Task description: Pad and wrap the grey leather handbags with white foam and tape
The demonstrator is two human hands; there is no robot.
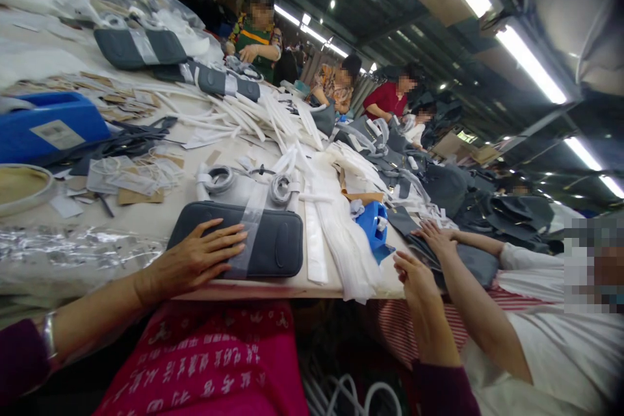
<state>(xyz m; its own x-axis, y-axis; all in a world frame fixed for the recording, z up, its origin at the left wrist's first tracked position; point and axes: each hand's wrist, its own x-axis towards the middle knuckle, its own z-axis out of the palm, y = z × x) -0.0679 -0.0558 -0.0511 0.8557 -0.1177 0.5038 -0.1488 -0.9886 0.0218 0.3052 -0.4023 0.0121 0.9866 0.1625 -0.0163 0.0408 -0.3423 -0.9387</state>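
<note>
Magenta apron [209, 364] below; left fingers [225, 238] rest spread on dark case [273, 242], long axis left-right; right fingers [410, 266] half-curled.

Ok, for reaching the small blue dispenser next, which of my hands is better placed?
Probably your right hand: it is near the small blue dispenser, while your left hand lies flat on the dark case, farther away.

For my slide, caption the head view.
Wearer's left hand on a film-banded dark case, right hand near a blue dispenser.
</note>
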